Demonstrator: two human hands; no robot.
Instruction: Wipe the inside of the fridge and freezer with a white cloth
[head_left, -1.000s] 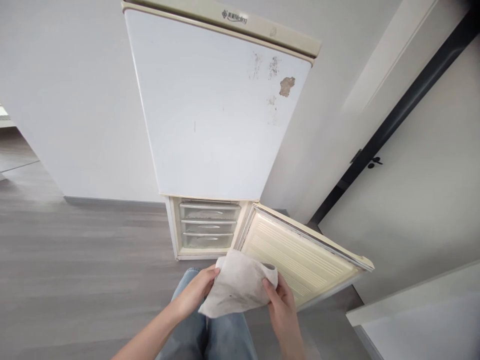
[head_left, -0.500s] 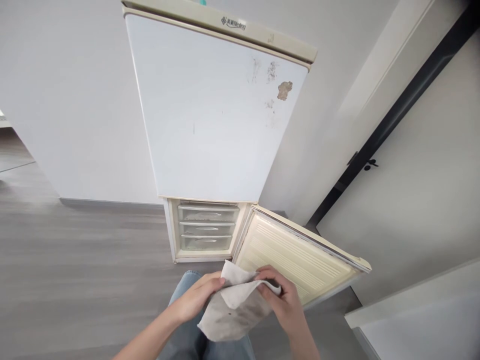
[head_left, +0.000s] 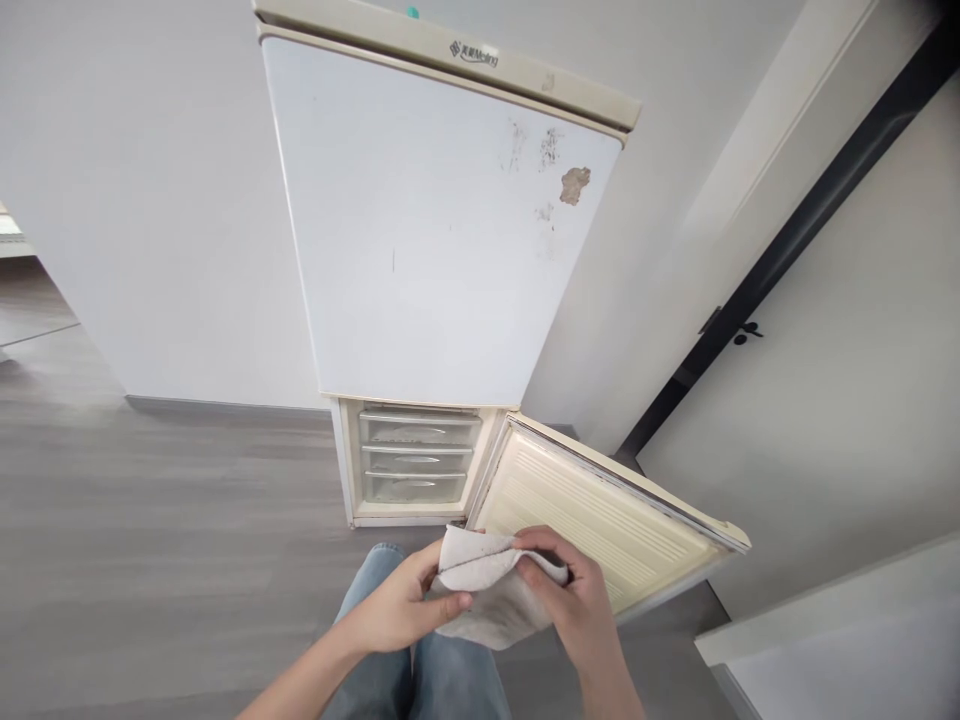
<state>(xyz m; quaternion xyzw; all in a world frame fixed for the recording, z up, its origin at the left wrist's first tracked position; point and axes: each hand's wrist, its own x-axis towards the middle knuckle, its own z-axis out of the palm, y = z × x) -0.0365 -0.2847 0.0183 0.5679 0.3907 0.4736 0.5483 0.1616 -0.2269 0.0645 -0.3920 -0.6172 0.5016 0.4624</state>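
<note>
Both hands hold a dirty white cloth (head_left: 487, 590), folded over between them, low in the view above my jeans. My left hand (head_left: 401, 610) pinches its left side with thumb on top. My right hand (head_left: 574, 600) grips the right side, fingers curled over the fold. Just beyond stands an old white fridge (head_left: 435, 230) with its upper door shut and stained near the top right. Its lower freezer door (head_left: 600, 515) hangs open to the right, showing three clear drawers (head_left: 416, 455).
Grey wood-look floor (head_left: 150, 540) spreads to the left. A white wall runs behind the fridge. To the right is a white door with a dark frame and black handle (head_left: 748, 333). A white ledge (head_left: 840, 640) sits at bottom right.
The cloth was spread open between my hands; it is now folded over into a smaller bundle, and my hands have come closer together.
</note>
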